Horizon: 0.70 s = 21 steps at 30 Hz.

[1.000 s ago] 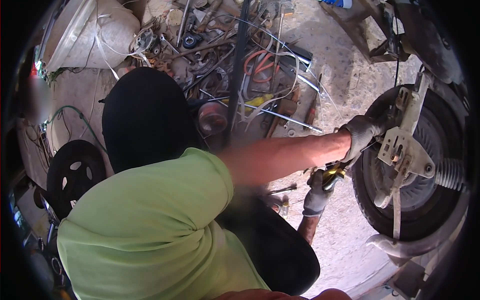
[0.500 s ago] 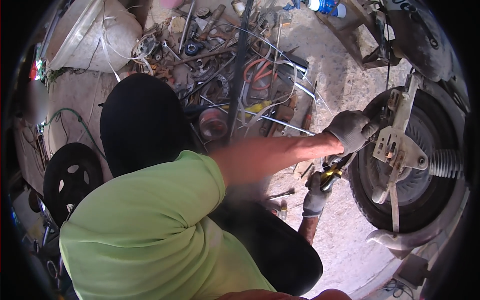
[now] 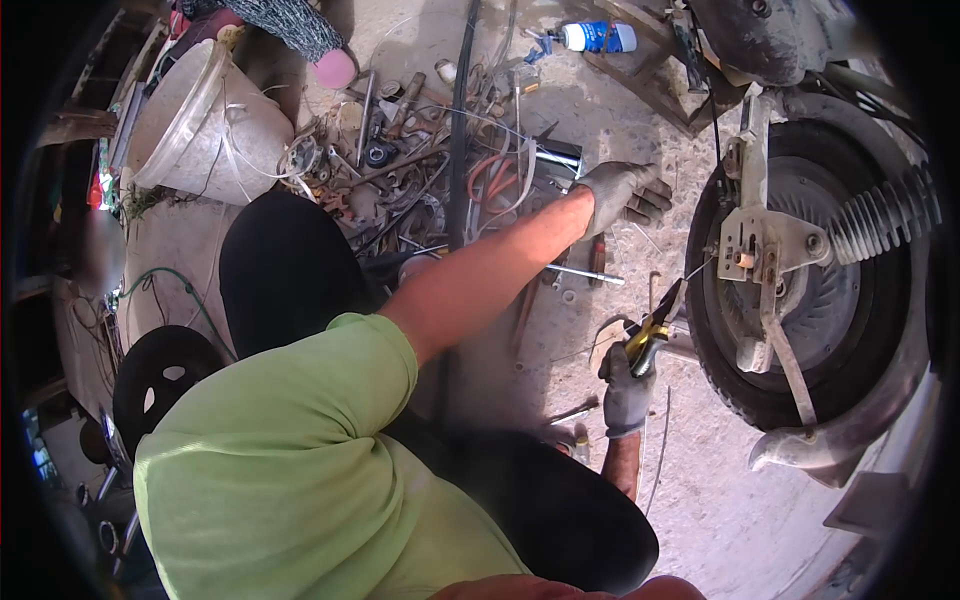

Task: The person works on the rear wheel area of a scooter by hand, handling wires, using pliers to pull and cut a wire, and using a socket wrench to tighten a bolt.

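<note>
My left hand (image 3: 628, 194), in a grey work glove, is held out over the floor beside the wheel. Its fingers are stretched and apart, and I see nothing in them. Lower down, my gloved right hand (image 3: 628, 392) is closed round a pair of pliers (image 3: 648, 338) with yellow and black handles. The dark jaws point up toward the wheel (image 3: 705, 340), close to the end of a thin wire (image 3: 700, 268). That wire runs to a metal bracket (image 3: 745, 240) at the hub. Whether the jaws grip the wire I cannot tell.
A coil spring (image 3: 885, 215) and a pipe-like metal part (image 3: 800, 450) flank the wheel. Tools and metal scraps (image 3: 400, 150) lie heaped at the far left-centre, near a white bucket (image 3: 205, 125). A blue and white bottle (image 3: 598, 38) lies beyond. A spare wheel (image 3: 160, 385) is at left.
My left hand has come away from the wheel bracket, moved left and opened. My right hand keeps the pliers, now slightly lower and turned more upright. The whole view has shifted a little.
</note>
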Available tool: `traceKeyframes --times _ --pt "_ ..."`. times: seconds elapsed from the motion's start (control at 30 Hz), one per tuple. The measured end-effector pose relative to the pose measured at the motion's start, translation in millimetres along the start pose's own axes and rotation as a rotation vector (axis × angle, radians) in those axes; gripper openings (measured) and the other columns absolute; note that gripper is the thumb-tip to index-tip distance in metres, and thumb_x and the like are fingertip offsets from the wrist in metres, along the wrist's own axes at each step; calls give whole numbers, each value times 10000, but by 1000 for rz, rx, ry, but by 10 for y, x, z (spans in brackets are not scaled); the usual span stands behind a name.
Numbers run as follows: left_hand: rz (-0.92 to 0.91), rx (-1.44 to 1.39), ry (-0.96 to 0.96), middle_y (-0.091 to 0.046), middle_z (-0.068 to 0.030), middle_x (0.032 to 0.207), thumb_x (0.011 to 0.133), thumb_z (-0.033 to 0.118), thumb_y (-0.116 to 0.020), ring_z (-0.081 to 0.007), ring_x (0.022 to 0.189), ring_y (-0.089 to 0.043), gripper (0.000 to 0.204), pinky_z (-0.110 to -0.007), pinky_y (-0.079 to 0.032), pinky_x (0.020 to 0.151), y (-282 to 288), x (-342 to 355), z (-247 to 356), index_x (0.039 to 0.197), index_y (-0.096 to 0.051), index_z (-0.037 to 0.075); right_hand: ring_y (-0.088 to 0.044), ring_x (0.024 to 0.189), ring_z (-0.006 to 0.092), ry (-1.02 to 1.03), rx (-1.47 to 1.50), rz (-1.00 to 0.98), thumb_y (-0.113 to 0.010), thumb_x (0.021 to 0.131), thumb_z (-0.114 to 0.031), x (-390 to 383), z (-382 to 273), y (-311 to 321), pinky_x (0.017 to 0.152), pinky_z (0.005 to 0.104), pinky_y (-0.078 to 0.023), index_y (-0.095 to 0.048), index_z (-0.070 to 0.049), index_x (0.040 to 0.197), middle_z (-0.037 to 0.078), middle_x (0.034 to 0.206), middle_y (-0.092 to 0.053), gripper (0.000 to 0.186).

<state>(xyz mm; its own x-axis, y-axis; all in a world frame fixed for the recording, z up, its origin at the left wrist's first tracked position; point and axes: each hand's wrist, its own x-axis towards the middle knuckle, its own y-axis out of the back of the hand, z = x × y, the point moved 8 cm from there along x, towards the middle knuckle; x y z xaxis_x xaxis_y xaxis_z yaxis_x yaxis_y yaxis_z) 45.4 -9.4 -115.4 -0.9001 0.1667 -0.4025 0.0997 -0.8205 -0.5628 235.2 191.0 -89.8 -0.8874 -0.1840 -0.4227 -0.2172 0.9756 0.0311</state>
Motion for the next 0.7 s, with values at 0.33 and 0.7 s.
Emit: traceKeyframes --times 0.33,0.7 --pt "-207 -379 38 -715 -129 1078 1072 324 -535 -253 1004 -692 355 -467 -583 894 -912 46 339 1230 -623 18 -484 619 67 -7 -2 49 -562 974 -13 3 16 52 556 232 -399 -508 23 1392 -1 769 -550 423" --pt "-159 -393 126 -726 -137 1086 1003 388 -659 -290 982 -690 395 -452 -561 903 -957 217 198 1182 -679 36 -498 620 67 12 -51 37 -559 988 -34 27 4 12 556 230 -415 -499 15 1399 1 758 -554 418"
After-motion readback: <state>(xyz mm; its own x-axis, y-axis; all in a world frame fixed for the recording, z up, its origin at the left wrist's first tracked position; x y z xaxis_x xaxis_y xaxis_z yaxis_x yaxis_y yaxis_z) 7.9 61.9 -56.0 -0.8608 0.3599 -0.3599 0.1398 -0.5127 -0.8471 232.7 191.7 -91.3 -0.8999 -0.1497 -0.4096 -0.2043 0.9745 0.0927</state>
